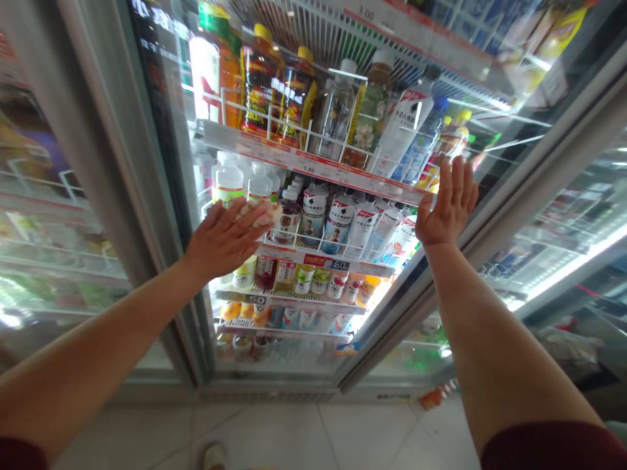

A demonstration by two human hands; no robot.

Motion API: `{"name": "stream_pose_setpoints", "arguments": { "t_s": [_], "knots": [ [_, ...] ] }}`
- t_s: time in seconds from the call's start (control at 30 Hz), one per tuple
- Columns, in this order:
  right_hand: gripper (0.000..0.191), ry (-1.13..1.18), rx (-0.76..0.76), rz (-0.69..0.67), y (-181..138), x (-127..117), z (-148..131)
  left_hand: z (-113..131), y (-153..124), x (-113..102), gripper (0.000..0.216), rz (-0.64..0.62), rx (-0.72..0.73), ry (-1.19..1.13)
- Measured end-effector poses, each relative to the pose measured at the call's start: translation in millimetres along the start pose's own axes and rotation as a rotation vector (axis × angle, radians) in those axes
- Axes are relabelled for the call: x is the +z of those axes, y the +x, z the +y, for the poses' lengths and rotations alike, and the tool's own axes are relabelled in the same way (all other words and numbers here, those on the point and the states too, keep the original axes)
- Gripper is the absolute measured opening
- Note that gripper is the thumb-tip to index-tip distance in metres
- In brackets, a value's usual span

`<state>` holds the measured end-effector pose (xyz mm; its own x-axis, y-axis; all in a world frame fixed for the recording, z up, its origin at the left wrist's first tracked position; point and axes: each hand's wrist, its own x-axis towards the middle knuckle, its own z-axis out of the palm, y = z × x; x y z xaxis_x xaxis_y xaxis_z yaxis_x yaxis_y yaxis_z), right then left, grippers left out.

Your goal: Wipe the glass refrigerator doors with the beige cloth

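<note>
My left hand (220, 238) lies over a crumpled pale cloth (270, 214), holding it against the glass door (298, 365) of a drinks fridge. Part of the cloth shows past the fingertips; the palm hides the rest. On the right, my right hand (447, 205) is raised with its palm toward the door and its fingers stretched up, close to the metal door frame (409, 313). Nothing shows in it. Whether it touches the glass or the frame, I cannot tell.
Behind the glass, several wire shelves hold bottles, among them a dark yellow-capped bottle (259, 85) and white-labelled bottles (337, 219). A price strip (313, 166) runs along one shelf. Other fridge doors flank this one. Below is a tiled floor (264, 431) with a shoe tip (214, 455).
</note>
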<state>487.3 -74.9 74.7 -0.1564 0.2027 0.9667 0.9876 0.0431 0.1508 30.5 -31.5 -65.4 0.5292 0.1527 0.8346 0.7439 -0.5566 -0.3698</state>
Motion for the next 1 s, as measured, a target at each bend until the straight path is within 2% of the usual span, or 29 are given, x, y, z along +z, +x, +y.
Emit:
{"name": "stream_pose_setpoints", "arguments": {
  "t_s": [0.1,0.23,0.3,0.37,0.47,0.53,0.6,0.73,0.8,0.93,1.0],
  "knots": [
    [0.067,0.006,-0.01,0.017,-0.3,-0.1,-0.1,-4.1,-6.8,0.9,0.064,0.028,-0.147,-0.013],
    [0.066,-0.001,-0.01,0.012,0.1,-0.5,0.1,11.9,-31.8,11.2,0.063,0.001,0.008,-0.042],
    [0.067,-0.005,-0.018,0.013,0.2,-0.5,0.8,10.5,-33.8,10.8,0.064,-0.018,0.072,-0.047],
    [0.067,-0.005,-0.021,0.006,0.0,-0.1,1.7,-2.4,-20.7,3.9,0.066,-0.012,0.014,-0.028],
    [0.067,-0.01,-0.014,0.005,-0.5,0.6,1.9,-29.4,16.0,-11.5,0.063,0.038,-0.234,-0.004],
    [0.066,-0.016,-0.008,0.013,-0.9,0.8,1.1,-38.7,36.4,-19.0,0.063,0.097,-0.355,0.001],
    [0.066,-0.022,-0.018,0.025,-1.3,0.7,0.0,-36.6,46.0,-22.7,0.065,0.122,-0.374,-0.029],
    [0.065,-0.013,-0.053,0.073,-2.6,0.7,-1.4,-30.8,51.5,-27.0,0.06,0.05,-0.318,-0.123],
    [0.063,-0.003,-0.065,0.101,-3.9,1.9,-0.8,-43.7,64.2,-31.8,0.058,0.036,-0.32,-0.133],
    [0.062,-0.009,-0.115,0.178,-6.7,7.9,3.4,-79.0,108.6,-46.5,0.065,0.105,-0.355,-0.117],
    [0.062,-0.02,-0.12,0.208,-7.6,11.2,5.3,-82.4,125.7,-52.9,0.069,0.142,-0.377,-0.091]
  ]
}}
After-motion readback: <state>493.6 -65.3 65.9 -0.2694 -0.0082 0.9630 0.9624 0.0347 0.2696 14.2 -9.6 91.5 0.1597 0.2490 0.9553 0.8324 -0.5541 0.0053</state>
